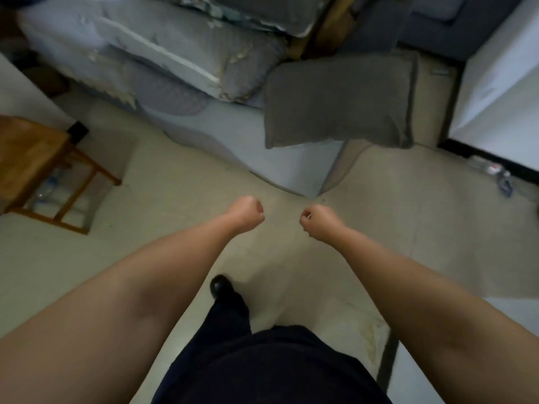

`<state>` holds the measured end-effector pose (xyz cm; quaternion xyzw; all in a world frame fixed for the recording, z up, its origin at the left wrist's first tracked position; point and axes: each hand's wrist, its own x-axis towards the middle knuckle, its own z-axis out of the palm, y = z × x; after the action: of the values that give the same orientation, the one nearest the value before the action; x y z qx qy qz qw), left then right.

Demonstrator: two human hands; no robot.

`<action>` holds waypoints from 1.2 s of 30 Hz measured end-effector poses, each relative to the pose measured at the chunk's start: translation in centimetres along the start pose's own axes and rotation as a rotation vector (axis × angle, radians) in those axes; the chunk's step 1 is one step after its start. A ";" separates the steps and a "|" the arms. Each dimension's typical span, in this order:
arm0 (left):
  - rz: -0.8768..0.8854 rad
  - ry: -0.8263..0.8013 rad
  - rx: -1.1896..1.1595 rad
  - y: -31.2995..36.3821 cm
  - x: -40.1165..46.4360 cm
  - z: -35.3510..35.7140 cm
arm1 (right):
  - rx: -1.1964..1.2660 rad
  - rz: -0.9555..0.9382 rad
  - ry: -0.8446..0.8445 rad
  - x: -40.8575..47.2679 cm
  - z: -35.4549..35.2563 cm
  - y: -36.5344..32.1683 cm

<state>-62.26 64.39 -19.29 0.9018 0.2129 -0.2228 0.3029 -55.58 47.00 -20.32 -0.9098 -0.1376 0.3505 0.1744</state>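
Underfoot in the head view lies a pale, matt tiled floor (408, 217), speckled and stained near its lower right. A low bed (262, 158) in a smooth light-blue sheet runs across the upper half, its near corner pointing toward the person. On that corner, overhanging the edge, lies a grey pillow (338, 103) — rectangular, soft, of plain woven cloth. Behind it, along the bed's far side, are stacked quilts (175, 53) in grey-blue, rumpled, with a white stripe. A wooden stool (32, 158) of orange-brown slats stands at the floor's left edge; a white cabinet (501, 83) with a black base fills the upper right corner, small litter (495, 176) on the floor at its foot.

Both bare forearms reach forward over the floor. The left hand (246, 212) is a closed fist, fingers curled tight into the palm, with nothing visible in it. The right hand (319, 221) is likewise curled — thumb against the fingers — and touches no object that can be made out. The fists are near each other but apart, short of the bed's near corner and clear of the pillow. Below, dark trousers (271, 365) and one glossy black shoe (220, 285) are seen.
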 end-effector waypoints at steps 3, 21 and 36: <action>-0.047 0.029 -0.016 -4.7 0.9 -3.8 | -0.053 -0.041 -0.020 2.7 0.8 -5.3; -0.409 0.291 -0.308 -28.9 2.0 -19.8 | -0.390 -0.392 -0.185 15.0 6.3 -34.6; -0.743 0.533 -0.538 -41.5 4.9 -31.2 | -0.689 -0.780 -0.347 28.5 9.3 -58.6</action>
<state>-71.29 115.75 -18.24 0.6812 0.6375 -0.0154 0.3596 -49.07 112.51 -19.35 -0.7247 -0.5983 0.3394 -0.0417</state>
